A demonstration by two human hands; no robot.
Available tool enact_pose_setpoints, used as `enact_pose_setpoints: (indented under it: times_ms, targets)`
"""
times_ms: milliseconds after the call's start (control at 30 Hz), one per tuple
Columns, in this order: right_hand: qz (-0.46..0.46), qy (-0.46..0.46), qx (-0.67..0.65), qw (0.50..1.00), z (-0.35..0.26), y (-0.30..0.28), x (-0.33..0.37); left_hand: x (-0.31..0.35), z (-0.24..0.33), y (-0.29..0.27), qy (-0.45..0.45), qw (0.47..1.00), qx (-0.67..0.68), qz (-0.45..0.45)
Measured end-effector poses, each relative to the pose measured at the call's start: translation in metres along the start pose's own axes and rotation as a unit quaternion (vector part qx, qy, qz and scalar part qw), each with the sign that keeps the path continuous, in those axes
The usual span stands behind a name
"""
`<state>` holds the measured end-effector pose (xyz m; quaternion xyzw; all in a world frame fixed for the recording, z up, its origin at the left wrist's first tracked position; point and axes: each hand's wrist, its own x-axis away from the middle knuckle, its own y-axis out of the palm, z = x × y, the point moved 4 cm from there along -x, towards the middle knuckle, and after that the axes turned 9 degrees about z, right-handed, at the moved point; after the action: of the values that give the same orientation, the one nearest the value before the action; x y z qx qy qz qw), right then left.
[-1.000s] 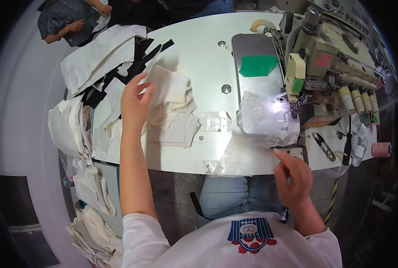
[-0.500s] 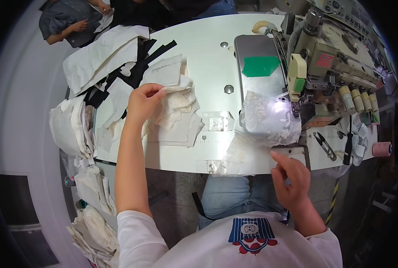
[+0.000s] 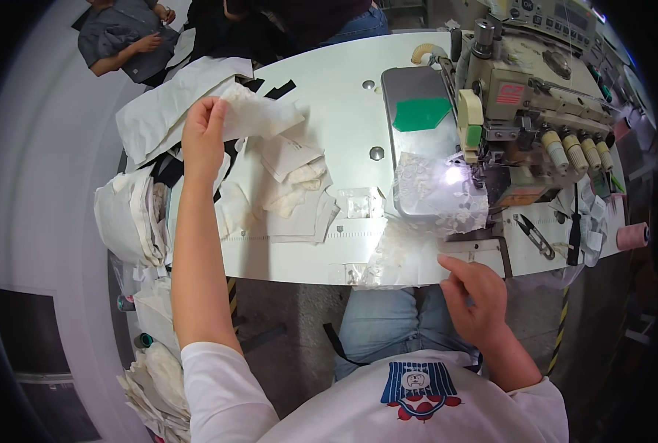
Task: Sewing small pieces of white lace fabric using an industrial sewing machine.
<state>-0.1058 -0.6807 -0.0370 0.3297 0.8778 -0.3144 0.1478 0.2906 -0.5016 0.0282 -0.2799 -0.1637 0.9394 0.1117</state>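
Observation:
My left hand (image 3: 206,133) pinches the edge of a white fabric piece (image 3: 262,114), raised above the far left of the table. Below and right of it lie several cut white pieces (image 3: 307,214), stacked loosely. My right hand (image 3: 477,299) hovers at the table's front edge with its fingers apart, holding nothing. Just beyond it, a sheer white lace piece (image 3: 399,255) spreads over the front edge. More lace (image 3: 432,188) reaches under the lit needle area of the sewing machine (image 3: 525,96).
Folded white cloth (image 3: 181,96) and black strips lie at the far left, with a white bundle (image 3: 126,214) nearer. Thread snips (image 3: 533,236), a black-handled tool (image 3: 574,229) and a pink thread cone (image 3: 632,236) sit at right. Another person (image 3: 126,40) is beyond the table.
My left hand has moved up and left, lifting the white fabric piece off the stack. My right hand has barely moved. The view has shifted slightly.

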Motion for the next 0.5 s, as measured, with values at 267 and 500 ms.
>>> enact_pose_setpoints:
  times_ms: [267, 500]
  targets:
    - [-0.171, 0.282, -0.372, 0.868, 0.014, 0.047, 0.004, 0.034, 0.112, 0.000, 0.060, 0.997, 0.028, -0.051]
    - [-0.186, 0.349, -0.738, 0.547, -0.019, 0.104, -0.031, 0.109, 0.107, -0.001, -0.170, 0.946, 0.254, -0.106]
